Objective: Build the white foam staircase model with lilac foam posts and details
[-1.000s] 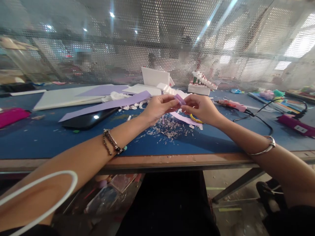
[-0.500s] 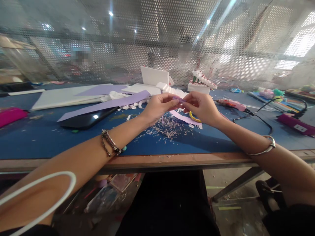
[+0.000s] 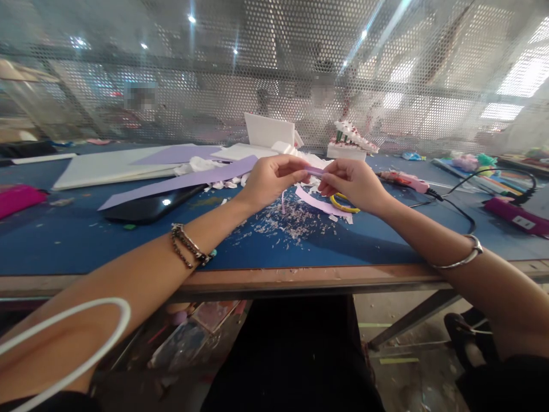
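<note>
My left hand and my right hand meet above the blue table, both pinching a small purple foam piece between their fingertips. Below them lie pink and white shavings, a pale pink strip and a yellow-handled tool. A long purple strip stretches away to the left of my left hand.
A dark phone lies left of the hands. White foam sheets and blocks sit behind. A pink glue gun with a black cable lies right. A perforated metal screen backs the table.
The purple piece has turned from flat-on to edge-on between my fingertips. Both hands have risen slightly; the view has shifted a little.
</note>
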{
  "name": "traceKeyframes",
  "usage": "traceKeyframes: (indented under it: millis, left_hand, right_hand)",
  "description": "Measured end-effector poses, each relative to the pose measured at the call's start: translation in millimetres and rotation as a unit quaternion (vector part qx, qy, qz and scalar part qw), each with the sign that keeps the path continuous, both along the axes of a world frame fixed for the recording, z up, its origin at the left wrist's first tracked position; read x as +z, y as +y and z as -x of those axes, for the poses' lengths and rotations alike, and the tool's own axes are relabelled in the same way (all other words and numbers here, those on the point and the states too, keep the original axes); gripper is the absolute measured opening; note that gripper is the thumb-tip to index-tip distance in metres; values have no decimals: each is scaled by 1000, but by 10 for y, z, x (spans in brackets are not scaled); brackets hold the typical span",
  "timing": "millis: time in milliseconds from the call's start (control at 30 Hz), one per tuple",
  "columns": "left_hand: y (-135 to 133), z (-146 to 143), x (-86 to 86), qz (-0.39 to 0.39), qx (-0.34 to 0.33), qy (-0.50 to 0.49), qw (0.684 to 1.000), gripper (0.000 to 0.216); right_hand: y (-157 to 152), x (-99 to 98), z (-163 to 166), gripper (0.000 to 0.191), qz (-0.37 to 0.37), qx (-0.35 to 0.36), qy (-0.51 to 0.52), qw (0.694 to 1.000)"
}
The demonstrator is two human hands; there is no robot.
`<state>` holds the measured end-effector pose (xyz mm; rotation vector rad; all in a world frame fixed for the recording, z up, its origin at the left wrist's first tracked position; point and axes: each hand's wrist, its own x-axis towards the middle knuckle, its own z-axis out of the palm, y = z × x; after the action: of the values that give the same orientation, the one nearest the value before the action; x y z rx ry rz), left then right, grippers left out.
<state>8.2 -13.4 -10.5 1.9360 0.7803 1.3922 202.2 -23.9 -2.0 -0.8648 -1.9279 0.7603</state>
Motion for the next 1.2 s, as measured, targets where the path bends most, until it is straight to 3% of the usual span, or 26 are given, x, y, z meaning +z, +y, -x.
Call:
traceKeyframes:
  millis: [567,833,1200]
  left_hand:
    - [66,16,-31,-57,-15,27,998,14]
    - [20,-12,11,-47,10,33,998,6]
    - [45,26,-28,-77,-21,67,995,16]
  right_hand:
    - [-18,-1,-1,14,-57,-10,5,998]
    - [-7,-12,-13,18,-62,8,15,998]
    - [8,1,-5,8,-32,30,27,999]
